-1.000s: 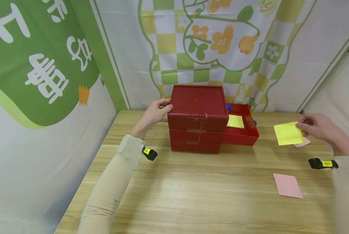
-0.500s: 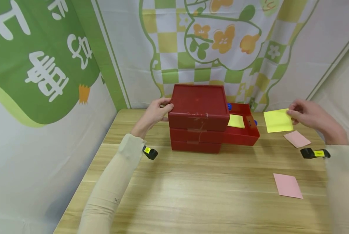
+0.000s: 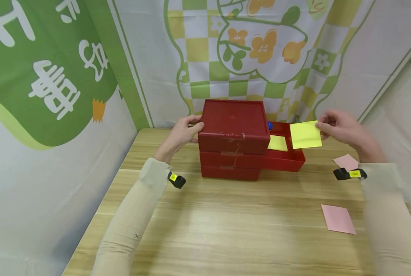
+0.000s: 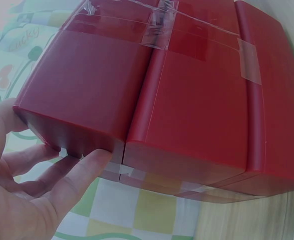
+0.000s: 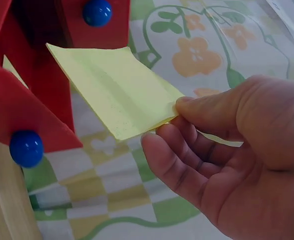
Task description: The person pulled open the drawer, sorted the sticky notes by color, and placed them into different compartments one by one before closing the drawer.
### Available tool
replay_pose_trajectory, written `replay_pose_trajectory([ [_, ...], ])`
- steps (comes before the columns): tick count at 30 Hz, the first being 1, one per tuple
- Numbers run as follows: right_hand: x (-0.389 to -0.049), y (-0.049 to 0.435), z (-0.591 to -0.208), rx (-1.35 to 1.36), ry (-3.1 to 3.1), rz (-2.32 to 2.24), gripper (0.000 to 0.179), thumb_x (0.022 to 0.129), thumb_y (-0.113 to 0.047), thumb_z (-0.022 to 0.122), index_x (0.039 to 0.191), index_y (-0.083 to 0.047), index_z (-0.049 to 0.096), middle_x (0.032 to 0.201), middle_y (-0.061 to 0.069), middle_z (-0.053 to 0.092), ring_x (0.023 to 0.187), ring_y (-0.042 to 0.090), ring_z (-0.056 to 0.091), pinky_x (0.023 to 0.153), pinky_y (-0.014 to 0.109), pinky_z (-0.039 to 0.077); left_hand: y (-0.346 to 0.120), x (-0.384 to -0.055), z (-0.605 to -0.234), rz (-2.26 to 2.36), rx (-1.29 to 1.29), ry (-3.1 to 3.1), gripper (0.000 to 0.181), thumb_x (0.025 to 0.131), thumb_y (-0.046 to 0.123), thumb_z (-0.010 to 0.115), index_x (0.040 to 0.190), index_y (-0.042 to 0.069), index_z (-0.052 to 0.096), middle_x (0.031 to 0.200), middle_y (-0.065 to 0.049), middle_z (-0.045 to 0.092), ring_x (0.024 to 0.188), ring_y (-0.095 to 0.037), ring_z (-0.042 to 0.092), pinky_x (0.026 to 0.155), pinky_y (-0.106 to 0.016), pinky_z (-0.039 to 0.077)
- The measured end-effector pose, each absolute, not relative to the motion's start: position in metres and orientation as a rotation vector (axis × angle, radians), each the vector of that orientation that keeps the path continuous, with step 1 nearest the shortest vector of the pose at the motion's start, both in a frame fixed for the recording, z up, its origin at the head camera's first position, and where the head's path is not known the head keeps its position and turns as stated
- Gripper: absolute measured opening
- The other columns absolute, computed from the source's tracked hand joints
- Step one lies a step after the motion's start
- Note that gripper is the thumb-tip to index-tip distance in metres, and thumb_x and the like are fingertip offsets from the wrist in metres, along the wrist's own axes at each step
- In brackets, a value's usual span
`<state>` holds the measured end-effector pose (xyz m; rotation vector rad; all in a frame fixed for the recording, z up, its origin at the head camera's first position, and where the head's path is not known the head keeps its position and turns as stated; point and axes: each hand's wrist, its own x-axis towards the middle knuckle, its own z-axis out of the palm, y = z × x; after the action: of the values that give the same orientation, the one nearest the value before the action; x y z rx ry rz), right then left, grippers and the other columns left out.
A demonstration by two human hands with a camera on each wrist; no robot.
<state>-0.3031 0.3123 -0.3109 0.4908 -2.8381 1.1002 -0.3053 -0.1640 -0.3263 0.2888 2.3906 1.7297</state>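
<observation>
A red drawer box (image 3: 233, 119) with several stacked tiers stands at the back of the table. My left hand (image 3: 182, 133) grips its left end, thumb on the upper edge and fingers against the side (image 4: 61, 180). From the box's right side a drawer (image 3: 284, 165) is pulled out, and a yellow sticky note (image 3: 277, 143) lies inside. Between thumb and fingers my right hand (image 3: 343, 129) pinches another yellow sticky note (image 5: 116, 90) by its edge. That held note hangs above the drawer's outer end, hiding part of it. The drawer's blue knob (image 5: 26, 148) shows in the right wrist view.
One pink sticky note (image 3: 338, 219) lies at the front right of the wooden table (image 3: 246, 230). Farther back, a second pink note (image 3: 346, 161) is partly covered by the right wrist camera (image 3: 341, 174). A patterned cloth (image 3: 198, 57) hangs behind the box.
My right hand has carried the yellow sticky note leftward and slightly up, from above the rear pink note to over the drawer's outer end. The left hand keeps its place on the box.
</observation>
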Motion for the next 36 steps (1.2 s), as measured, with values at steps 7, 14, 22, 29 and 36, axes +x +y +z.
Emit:
replay_pose_trajectory([
  [7, -0.310, 0.283, -0.321, 0.493, -2.915, 1.096, 0.020, 0.099, -0.013, 0.057, 0.102, 0.007, 0.057, 0.085, 0.014, 0.062, 0.064, 0.018, 0.062, 0.058, 0.026, 0.057, -0.164, -0.305, -0.327, 1.751, 0.288, 2.380, 0.049, 0.102, 0.023, 0.053, 0.148, 0.010, 0.043, 0.146, -0.011, 0.045, 0.123, -0.026, 0.050, 0.089, -0.043, 0.059],
  [14, -0.314, 0.261, -0.333, 0.576, -2.966, 1.095, 0.016, 0.098, -0.010, 0.058, 0.097, 0.005, 0.057, 0.081, 0.015, 0.062, 0.063, 0.023, 0.063, 0.056, 0.029, 0.058, -0.164, -0.306, -0.327, 1.738, 0.302, 2.394, 0.051, 0.102, 0.025, 0.052, 0.150, 0.011, 0.041, 0.146, -0.011, 0.044, 0.123, -0.025, 0.050, 0.088, -0.039, 0.060],
  [22, -0.317, 0.248, -0.342, 0.613, -3.034, 1.084, 0.014, 0.097, -0.010, 0.059, 0.096, 0.004, 0.057, 0.081, 0.014, 0.061, 0.064, 0.020, 0.066, 0.057, 0.030, 0.060, -0.163, -0.306, -0.327, 1.757, 0.281, 2.376, 0.049, 0.102, 0.023, 0.053, 0.148, 0.010, 0.043, 0.141, -0.012, 0.048, 0.118, -0.024, 0.051, 0.088, -0.041, 0.060],
  [29, -0.318, 0.245, -0.347, 0.588, -3.091, 1.070, 0.011, 0.095, -0.006, 0.060, 0.095, 0.005, 0.057, 0.080, 0.014, 0.060, 0.064, 0.021, 0.065, 0.059, 0.031, 0.061, -0.164, -0.306, -0.327, 1.757, 0.283, 2.376, 0.048, 0.102, 0.023, 0.053, 0.147, 0.009, 0.044, 0.140, -0.013, 0.048, 0.117, -0.024, 0.052, 0.086, -0.040, 0.060],
  [36, -0.311, 0.249, -0.343, 0.600, -3.059, 1.089, 0.010, 0.095, -0.004, 0.059, 0.096, 0.006, 0.057, 0.083, 0.018, 0.061, 0.064, 0.021, 0.064, 0.059, 0.032, 0.061, -0.164, -0.306, -0.328, 1.756, 0.287, 2.381, 0.048, 0.102, 0.023, 0.053, 0.147, 0.009, 0.044, 0.141, -0.012, 0.048, 0.119, -0.025, 0.052, 0.086, -0.040, 0.061],
])
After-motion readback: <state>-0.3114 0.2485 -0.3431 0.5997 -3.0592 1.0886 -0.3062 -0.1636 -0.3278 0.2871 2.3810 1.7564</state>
